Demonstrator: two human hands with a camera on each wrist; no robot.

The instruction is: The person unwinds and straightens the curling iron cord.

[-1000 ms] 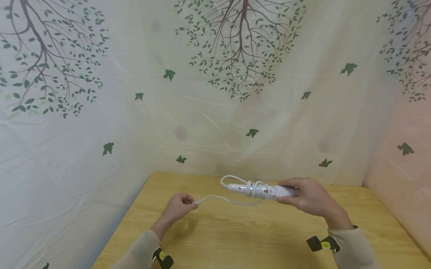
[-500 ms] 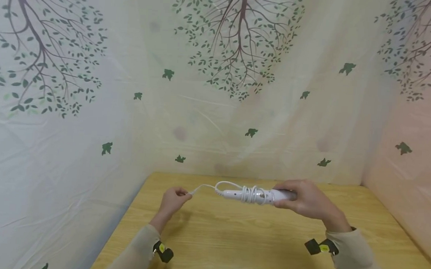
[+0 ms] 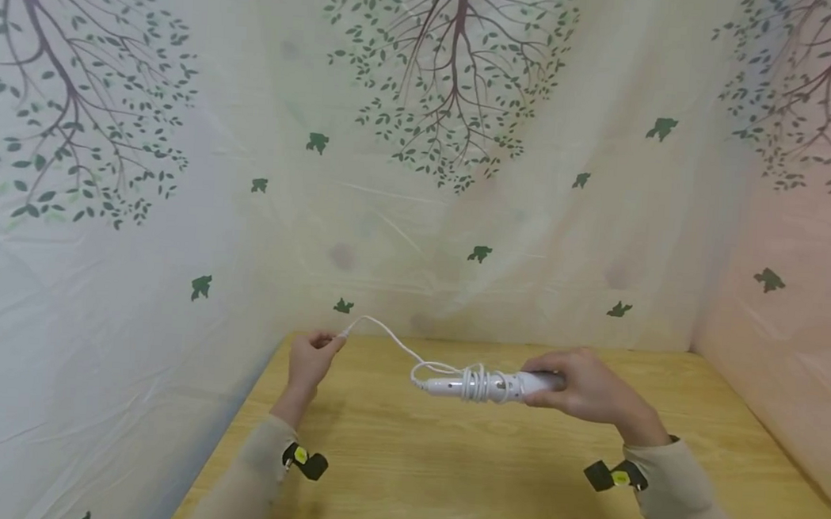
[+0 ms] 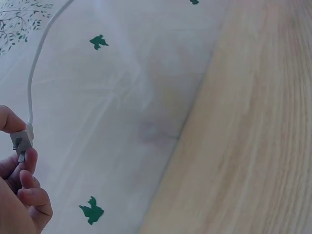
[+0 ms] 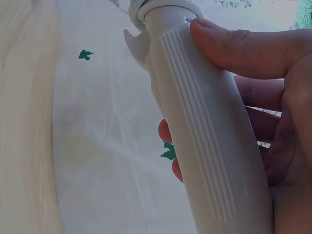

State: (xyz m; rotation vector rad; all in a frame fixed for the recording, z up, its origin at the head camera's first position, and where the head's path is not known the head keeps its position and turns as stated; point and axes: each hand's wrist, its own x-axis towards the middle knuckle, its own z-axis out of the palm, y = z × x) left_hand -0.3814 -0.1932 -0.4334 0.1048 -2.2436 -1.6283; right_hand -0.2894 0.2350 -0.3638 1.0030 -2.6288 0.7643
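My right hand grips a white curling iron by its wide end and holds it level above the table. In the right wrist view, the ribbed barrel of the curling iron runs through my curled fingers, with the thumb lying along it. White cord is wound several times round the iron's handle. From there a loose length of cord arches up to the left. At its end my left hand pinches the power plug, whose metal prongs show in the left wrist view.
A wooden table lies under both hands. Pale fabric printed with trees and green birds hangs behind it and on both sides. A small black camera is strapped to the left wrist, another black camera to the right.
My left hand has moved up and to the left with the plug, and more free cord now stretches between it and the iron. The curling iron has dropped slightly and shifted a little left.
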